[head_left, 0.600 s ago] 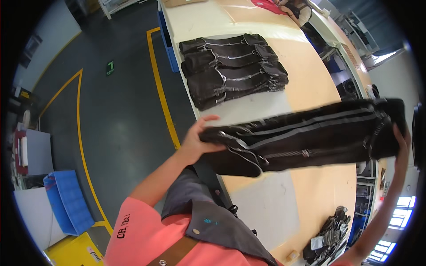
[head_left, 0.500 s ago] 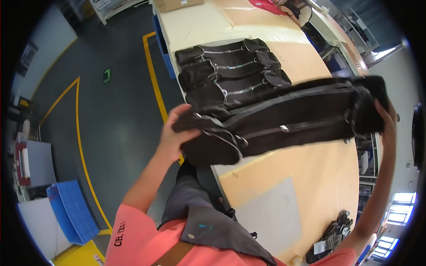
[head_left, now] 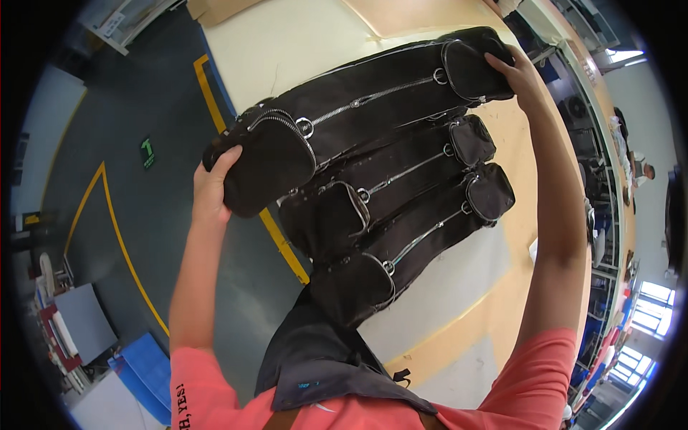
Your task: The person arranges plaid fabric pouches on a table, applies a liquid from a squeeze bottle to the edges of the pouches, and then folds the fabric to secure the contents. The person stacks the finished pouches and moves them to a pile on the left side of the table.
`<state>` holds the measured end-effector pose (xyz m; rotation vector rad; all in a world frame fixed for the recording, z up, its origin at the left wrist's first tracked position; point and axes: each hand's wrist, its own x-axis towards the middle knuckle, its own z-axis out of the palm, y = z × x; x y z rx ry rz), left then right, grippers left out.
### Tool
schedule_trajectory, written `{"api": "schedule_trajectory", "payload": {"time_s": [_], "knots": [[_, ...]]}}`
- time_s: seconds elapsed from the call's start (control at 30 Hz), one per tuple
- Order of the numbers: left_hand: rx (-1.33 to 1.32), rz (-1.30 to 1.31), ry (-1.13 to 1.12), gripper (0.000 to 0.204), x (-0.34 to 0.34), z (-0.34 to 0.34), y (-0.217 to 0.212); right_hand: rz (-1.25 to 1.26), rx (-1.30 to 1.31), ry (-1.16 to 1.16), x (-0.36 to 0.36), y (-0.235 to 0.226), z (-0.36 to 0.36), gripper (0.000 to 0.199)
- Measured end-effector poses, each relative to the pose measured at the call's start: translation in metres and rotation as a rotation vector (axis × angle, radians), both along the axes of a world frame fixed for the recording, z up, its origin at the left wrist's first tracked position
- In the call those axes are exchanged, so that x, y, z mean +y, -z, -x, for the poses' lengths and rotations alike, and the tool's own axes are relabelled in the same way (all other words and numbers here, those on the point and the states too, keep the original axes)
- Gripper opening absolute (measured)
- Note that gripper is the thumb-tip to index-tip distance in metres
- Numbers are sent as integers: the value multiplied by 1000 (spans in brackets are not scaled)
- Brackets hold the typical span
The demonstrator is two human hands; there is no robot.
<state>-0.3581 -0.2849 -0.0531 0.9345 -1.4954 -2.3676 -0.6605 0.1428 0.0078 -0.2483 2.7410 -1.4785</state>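
Here the person holds a long black bag (head_left: 373, 93) stretched crosswise in the upper middle of the frame, one hand at each end. The left hand (head_left: 211, 186), at centre left, is wrapped around the rounded end pocket, fingers curled over its top edge, while the right hand (head_left: 519, 72), at the upper right, clasps the far end pocket with the fingers closed over the fabric. Gripping both ends this way keeps the soft, limp length level and taut, so it hangs just above two more black bags (head_left: 408, 208) lying side by side on the pale table (head_left: 301, 43), all three running in the same slanted line, lower left to upper right. The bags look like matte woven fabric, slightly dusty, each with a bulging oval pocket at either end outlined by a silver zipper, a straight zipper running down the middle and small metal rings at the pulls. Below them a dark grey apron (head_left: 322, 358) hangs against the coral shirt (head_left: 502, 401). To the left a grey floor (head_left: 107, 107) carries yellow lines (head_left: 208, 79).
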Motion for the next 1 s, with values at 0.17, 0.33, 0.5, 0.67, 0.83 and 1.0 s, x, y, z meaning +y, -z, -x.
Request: {"api": "schedule_trajectory", "payload": {"time_s": [0.17, 0.33, 0.5, 0.67, 0.83, 1.0], "knots": [[-27, -10, 62, 54, 20, 16, 38, 43, -28, -8, 14, 73, 50, 51], [-178, 181, 66, 66, 33, 20, 107, -722, -155, 222, 13, 180, 46, 63], [-181, 226, 103, 65, 26, 16, 104, -907, -165, 250, -11, 176, 39, 64], [-163, 523, 175, 75, 25, 14, 95, -1005, -28, 307, -17, 156, 26, 62], [-27, 977, 213, 77, 34, 5, 79, -428, 479, 486, -10, 125, -34, 52], [-79, 900, 34, 59, 47, -16, 32, -455, 568, 434, 68, 89, -185, 44]]}}
